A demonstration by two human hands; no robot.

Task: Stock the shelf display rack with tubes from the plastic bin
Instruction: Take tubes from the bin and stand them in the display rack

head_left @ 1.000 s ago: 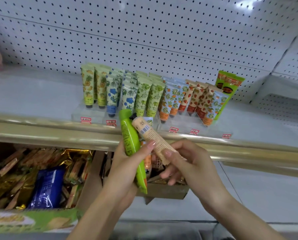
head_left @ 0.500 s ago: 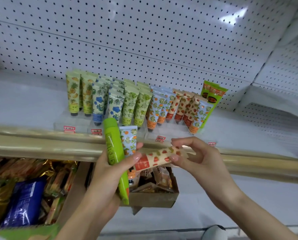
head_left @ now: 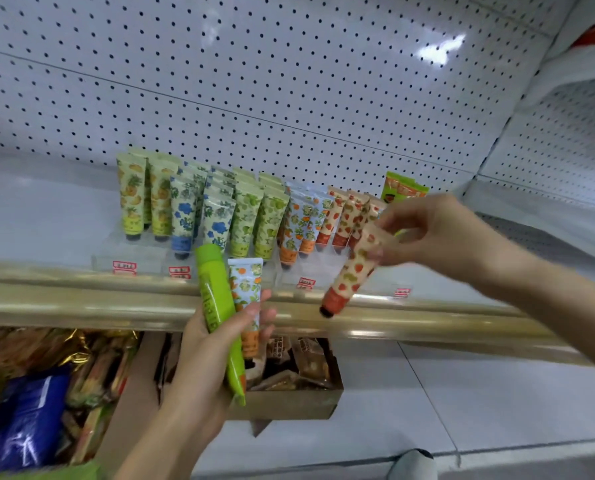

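Observation:
My left hand (head_left: pixel 213 344) grips two tubes below the shelf edge: a bright green tube (head_left: pixel 216 306) and an orange-flower tube (head_left: pixel 247 292). My right hand (head_left: pixel 438 233) pinches the flat end of a strawberry-print tube (head_left: pixel 351 275), which hangs cap down in front of the clear display rack (head_left: pixel 140 251). The rack holds rows of upright tubes: pineapple tubes (head_left: pixel 131 199), blue-flower tubes (head_left: pixel 182 213), green-leaf tubes (head_left: pixel 246 216), orange-flower ones and strawberry tubes (head_left: pixel 341 216). No plastic bin is in view.
A gold rail (head_left: pixel 81 303) runs along the shelf front. White pegboard (head_left: pixel 289 81) backs the shelf. A tall green pack (head_left: pixel 403 187) stands behind the rack's right end. Below, a cardboard box (head_left: pixel 289 400) and a tray of snack packets (head_left: pixel 29 393) sit on the lower shelf.
My right hand has pulled the strawberry tube away from my left hand and lifted it up and right toward the rack. The left hand keeps its two tubes.

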